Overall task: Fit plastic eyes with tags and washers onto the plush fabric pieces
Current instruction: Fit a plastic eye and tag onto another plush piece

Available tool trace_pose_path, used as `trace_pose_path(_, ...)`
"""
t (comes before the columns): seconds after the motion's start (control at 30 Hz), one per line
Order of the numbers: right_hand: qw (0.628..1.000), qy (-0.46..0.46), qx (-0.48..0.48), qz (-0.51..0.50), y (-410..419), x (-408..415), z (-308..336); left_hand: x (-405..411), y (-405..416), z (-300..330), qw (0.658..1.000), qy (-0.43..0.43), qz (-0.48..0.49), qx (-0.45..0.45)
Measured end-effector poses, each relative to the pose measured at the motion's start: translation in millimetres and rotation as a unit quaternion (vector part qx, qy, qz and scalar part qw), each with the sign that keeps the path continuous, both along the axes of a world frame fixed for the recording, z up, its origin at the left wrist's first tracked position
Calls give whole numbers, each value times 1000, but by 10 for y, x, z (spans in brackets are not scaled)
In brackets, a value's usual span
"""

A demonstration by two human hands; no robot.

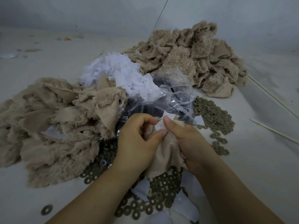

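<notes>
Head view: both hands, left hand [137, 135] and right hand [186, 135], pinch 1 plush piece [163, 157] with a white tag [160, 126] above the washers [161, 199]; big plush piles [194, 62] seem unfinished.

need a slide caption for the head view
Both hands, left hand and right hand, pinch a white tag onto a plush piece amid washers.

Plush pile [53, 126] lies left, a second plush heap [194, 59] behind right, tags [116, 70] between, washers [213, 115] right of the bag [171, 94].
</notes>
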State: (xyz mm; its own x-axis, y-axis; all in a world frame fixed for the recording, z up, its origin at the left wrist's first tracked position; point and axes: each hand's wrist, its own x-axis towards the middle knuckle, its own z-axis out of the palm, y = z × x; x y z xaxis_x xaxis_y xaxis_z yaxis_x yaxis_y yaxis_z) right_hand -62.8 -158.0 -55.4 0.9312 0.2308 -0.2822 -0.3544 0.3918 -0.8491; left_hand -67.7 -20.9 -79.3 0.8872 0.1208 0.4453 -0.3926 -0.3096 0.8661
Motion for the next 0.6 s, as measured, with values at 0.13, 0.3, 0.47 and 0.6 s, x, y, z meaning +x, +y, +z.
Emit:
trace_pose_path(0.13,1000,-10,0,-9,-11,-18,23,30,42,17,993,60,-38,-91)
trace_pose_path(0.3,998,-59,-21,-13,14,-31,37,20,28,42,987,70,-58,-131)
trace_pose_path(0.47,994,-72,-68,-46,34,-22,-2,24,41,50,987,62,-63,-134)
trace_pose_path(0.6,995,-71,-50,-57,40,-20,9,19,38,30,985,78,-57,-146)
